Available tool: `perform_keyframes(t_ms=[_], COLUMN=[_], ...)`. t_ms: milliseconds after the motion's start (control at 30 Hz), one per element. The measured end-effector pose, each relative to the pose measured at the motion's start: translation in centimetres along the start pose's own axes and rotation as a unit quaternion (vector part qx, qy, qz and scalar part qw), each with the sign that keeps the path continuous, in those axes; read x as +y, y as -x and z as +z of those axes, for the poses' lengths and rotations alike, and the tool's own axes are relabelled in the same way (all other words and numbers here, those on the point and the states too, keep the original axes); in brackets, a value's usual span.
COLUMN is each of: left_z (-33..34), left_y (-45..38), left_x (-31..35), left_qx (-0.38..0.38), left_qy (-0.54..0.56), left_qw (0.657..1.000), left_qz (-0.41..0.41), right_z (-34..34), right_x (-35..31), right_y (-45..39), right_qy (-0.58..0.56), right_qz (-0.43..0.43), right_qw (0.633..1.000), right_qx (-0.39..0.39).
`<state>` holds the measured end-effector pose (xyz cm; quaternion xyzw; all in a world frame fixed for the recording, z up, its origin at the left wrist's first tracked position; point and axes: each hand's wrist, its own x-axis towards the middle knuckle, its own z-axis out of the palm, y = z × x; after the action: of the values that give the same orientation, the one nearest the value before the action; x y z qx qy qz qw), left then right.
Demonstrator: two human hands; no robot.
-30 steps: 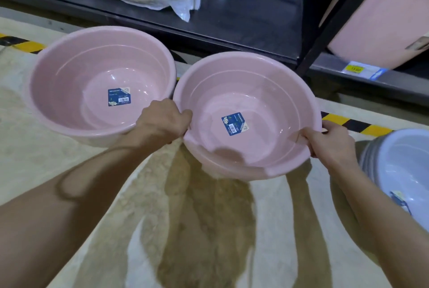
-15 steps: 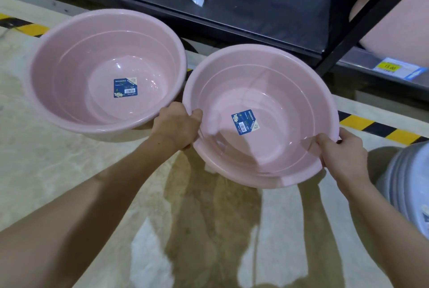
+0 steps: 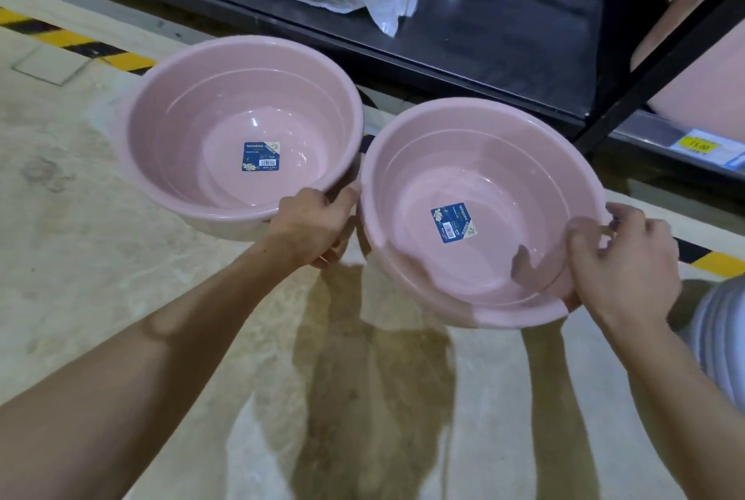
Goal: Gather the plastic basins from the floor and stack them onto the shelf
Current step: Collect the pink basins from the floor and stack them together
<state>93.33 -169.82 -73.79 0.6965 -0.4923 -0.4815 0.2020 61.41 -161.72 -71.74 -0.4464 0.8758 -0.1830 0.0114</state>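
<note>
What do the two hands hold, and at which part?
Both hold the right pink basin by its rim: left hand at its left edge, right hand at its right.

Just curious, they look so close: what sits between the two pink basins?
In the head view, the left hand sits in the gap between the left pink basin and the right pink basin.

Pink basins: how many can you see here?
2 for sure. The left pink basin has the left hand at its near rim. The right pink basin is gripped by the right hand. A pink shape on the shelf may be more.
</note>
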Motion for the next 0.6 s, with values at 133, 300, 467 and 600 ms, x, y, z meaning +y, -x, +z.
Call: perform_keyframes(t_ms=[133, 300, 467, 600], left_z=[-3.0, -8.3, -13.5, -15.4], left_y=[1.4, 2.9, 2.3, 0.6], left_x=[-2.1, -5.5, -8.5, -9.1], left_qx=[0.002, 0.038, 0.139, 0.161], left_qy=[-0.014, 0.052, 0.238, 0.279], left_qw=[1.000, 0.996, 0.945, 0.928], left_qz=[0.000, -0.066, -0.177, -0.185], right_z=[0.9, 2.5, 4.5, 6.1], right_x=[-6.4, -17.0, -23.1, -24.9], right_y=[1.2, 5.8, 8.4, 7.7], right_qy=[-0.096, -0.224, -0.274, -0.264], right_qz=[-0.106, -0.179, -0.186, -0.152], right_qw=[0.989, 0.950, 0.927, 0.932], right_qx=[-0.038, -0.122, -0.176, -0.197])
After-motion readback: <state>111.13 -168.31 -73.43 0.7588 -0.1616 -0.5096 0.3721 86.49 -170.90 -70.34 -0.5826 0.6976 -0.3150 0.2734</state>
